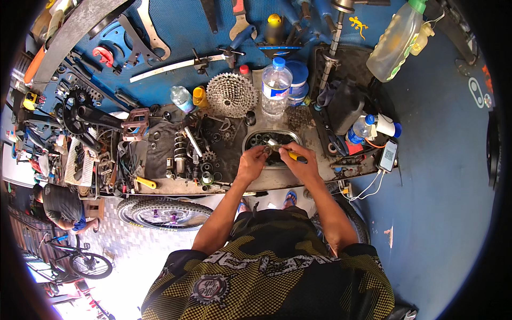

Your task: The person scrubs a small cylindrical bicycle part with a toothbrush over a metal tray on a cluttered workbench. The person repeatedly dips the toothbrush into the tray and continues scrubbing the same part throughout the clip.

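Both hands meet over oval metal tray [250, 140] of dark small parts at bench centre. Left hand [250, 162] fingers pinch small grey metal part [268, 150]; right hand [298, 162] clamped on yellow-handled tool [295, 156], tip w/ part. Silver cassette sprocket [231, 94] & clear water bottle [276, 85] behind tray.

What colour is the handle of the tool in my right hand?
Yellow handle, seen in the head view.

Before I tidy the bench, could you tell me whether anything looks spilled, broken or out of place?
Nothing looks spilled or broken. The workbench is crowded with loose parts, but the water bottle stands upright and both hands, left hand and right hand, work over the metal tray.
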Motion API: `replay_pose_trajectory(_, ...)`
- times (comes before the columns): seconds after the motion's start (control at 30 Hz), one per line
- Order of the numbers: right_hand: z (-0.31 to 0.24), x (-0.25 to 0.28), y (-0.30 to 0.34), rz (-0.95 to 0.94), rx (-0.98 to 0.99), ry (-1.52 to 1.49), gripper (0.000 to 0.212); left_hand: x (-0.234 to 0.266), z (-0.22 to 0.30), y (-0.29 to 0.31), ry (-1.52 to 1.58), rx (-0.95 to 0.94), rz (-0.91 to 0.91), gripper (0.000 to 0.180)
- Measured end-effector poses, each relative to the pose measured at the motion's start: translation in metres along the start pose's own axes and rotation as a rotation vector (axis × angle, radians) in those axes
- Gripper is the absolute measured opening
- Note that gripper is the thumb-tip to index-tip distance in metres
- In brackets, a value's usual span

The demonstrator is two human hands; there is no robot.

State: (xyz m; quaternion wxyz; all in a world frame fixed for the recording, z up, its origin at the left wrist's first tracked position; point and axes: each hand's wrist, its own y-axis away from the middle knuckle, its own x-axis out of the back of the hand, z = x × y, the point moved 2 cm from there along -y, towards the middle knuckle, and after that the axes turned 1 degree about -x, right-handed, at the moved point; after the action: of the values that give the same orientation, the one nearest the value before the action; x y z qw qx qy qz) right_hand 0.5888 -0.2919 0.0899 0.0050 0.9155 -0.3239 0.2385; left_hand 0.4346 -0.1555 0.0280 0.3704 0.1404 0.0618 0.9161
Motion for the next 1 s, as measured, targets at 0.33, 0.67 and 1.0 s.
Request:
replay_pose_trajectory(0.33, -0.004, -0.006, 0.008, 0.031, -0.052, 0.025, 0.025, 0.002, 0.018, 0.001, -0.056, -0.133, 0.096, 0.030)
replay_pose_trajectory(0.67, -0.016, -0.001, 0.003, -0.002, -0.136, 0.073, 0.027, -0.001, 0.031, 0.004, -0.084, -0.149, 0.087, 0.029)
replay_pose_trajectory(1.0, 0.047, 0.003, 0.003, -0.234, -0.389, -0.013, 0.037, 0.004, 0.013, -0.003, 0.609, 0.073, -0.101, 0.035)
